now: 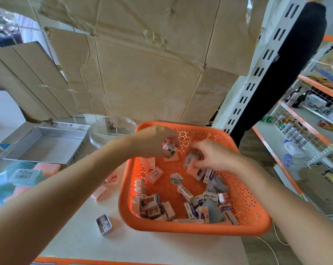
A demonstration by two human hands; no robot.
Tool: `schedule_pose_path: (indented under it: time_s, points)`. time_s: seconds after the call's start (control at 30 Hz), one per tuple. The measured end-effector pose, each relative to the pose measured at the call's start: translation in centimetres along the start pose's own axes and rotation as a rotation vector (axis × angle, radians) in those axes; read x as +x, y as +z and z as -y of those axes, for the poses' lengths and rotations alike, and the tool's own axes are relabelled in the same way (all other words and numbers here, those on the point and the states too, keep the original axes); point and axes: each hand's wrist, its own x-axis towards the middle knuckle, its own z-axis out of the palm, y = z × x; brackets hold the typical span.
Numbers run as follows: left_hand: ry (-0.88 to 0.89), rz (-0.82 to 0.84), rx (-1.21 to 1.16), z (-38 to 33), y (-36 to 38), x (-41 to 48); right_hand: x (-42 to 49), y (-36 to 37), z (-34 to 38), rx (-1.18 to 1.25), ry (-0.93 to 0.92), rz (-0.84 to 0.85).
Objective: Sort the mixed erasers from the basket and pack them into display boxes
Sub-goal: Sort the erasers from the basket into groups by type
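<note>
The orange basket (181, 229) of mixed erasers (188, 196) sits on the white surface (142, 245). Above it, the left hand (154, 140) curls its fingers around a pink eraser (170, 148), and the right hand (213, 157) pinches a grey eraser (189, 159). A silver box (47, 150) lies open at the left.

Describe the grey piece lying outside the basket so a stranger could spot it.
Start at the orange basket on the white table. Just off its near-left corner lies the grey piece, alone. The other loose pieces beside the basket are pink, farther back.

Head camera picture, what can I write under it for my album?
The left hand and right hand each grip erasers over the orange basket, near an open silver box.
</note>
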Motion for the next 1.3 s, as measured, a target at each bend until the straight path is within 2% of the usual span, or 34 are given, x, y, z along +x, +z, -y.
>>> schedule_pose_path:
  time_s: [0.23,0.4,0.67,0.87,1.13,1.3]
  points:
    - [0.129,-0.199,-0.028,1.0,-4.2,-4.4,-1.5,-2.5,2.3,0.106,0.034,-0.200]
    - [0.161,-0.233,-0.044,3.3,-6.3,-8.0,-3.0,-3.0,6.0,0.317,0.060,-0.349]
    - [0.128,-0.081,-0.044,8.1,-7.4,-12.7,-3.3,-1.4,13.5,0.396,0.129,-0.463]
    - [0.150,0.084,0.011,10.5,-5.9,-13.3,-2.8,0.9,17.5,0.433,0.197,-0.689]
    - [0.005,0.098,-0.035,11.4,-3.1,-11.6,-3.2,3.3,21.6,0.414,0.302,-0.671]
    - [-0.051,0.001,-0.073,11.1,-2.0,-11.0,-3.9,3.4,22.0,0.393,0.302,-0.657]
